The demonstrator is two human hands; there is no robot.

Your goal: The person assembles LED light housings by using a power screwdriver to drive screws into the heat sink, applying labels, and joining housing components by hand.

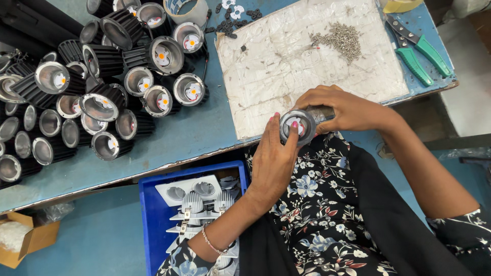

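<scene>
From the head view, I've got one downlight housing (299,125) held up between both hands, right at the near edge of the blue table (169,138), just over the corner of the scuffed white board (286,61). My left hand (271,158) comes up from below with fingertips pressed on the silver rim of the housing, and my right hand (348,110) is wrapped around its back end, so both are gripping it, lens facing me. Off to the left there's a big heap of black finned housings (92,87) with shiny reflectors, well apart from my hands. On the board sits a little pile of screws (340,38), and green-handled pliers (417,51) lie by the far right edge. Below the table edge there's a blue crate (153,214) with white fixtures (199,204) in it, near my left wrist
</scene>
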